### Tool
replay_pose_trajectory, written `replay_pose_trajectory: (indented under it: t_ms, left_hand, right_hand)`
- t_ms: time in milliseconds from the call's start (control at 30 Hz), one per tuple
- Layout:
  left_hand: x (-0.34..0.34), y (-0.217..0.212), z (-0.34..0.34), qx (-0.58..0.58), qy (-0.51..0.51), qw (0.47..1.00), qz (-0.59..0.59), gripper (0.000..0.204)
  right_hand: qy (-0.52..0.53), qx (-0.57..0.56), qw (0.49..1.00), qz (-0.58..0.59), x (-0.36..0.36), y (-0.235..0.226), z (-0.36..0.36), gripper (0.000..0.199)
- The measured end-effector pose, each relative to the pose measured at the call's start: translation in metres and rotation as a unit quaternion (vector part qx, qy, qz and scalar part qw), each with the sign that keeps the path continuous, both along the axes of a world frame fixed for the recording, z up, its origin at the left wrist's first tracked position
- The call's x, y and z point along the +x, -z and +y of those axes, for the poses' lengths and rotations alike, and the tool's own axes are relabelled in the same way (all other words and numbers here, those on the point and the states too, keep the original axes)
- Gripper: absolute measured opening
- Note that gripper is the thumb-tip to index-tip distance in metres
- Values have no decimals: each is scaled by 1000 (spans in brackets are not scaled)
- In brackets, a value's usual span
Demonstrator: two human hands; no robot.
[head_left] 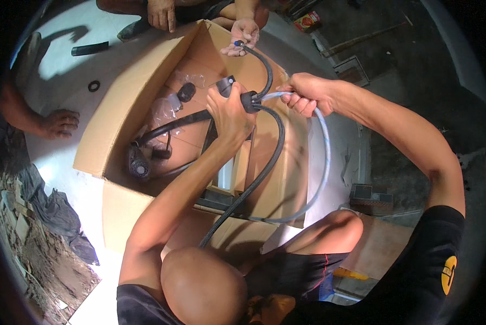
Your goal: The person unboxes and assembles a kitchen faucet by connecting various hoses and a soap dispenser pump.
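Black cylindrical fitting (249, 102) gripped in left fingers (215, 100); smooth pale-blue hose (326, 142) in right fingers (306, 106).

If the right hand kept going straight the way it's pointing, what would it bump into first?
Probably the black hose curving toward the other person's open palm, with the black fitting close by; one view leaves depth unclear.

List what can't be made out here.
Head view:
Black hose fitting: gripped side, under the left hand
Clear bluish hose: gripped stretch, inside the right hand
Black braided hose: lower end, behind the person's knee
Red packet: print, too small
Co-worker opposite: head, past the top edge
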State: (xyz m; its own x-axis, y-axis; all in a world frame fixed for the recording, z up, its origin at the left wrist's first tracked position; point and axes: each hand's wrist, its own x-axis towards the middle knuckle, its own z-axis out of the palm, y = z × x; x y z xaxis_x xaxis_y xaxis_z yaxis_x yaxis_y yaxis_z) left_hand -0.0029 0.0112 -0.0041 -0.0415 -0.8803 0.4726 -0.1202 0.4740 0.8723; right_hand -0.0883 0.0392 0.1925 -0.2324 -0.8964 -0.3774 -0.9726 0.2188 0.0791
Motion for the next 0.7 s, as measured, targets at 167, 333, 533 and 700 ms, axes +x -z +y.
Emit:
replay_pose_trajectory:
  t_ms: [167, 333, 533, 700]
  left_hand:
    - [-2, -8, -4, -2, -5, 1000, -9, 33]
    - [-5, -11, -7, 32, -19, 999, -35, 36]
    - [-10, -9, -7, 21, -30, 999, -27, 37]
    - [-5, -10, -11, 21, -35, 999, -31, 34]
  right_hand:
    - [152, 34, 979, -128, 8, -13, -3, 27]
    - [-364, -110, 886, 264, 2, 5, 23, 22]
    - [-65, -30, 985, 158, -12, 16, -11, 21]
    - [191, 48, 967, -164, -8, -8, -20, 28]
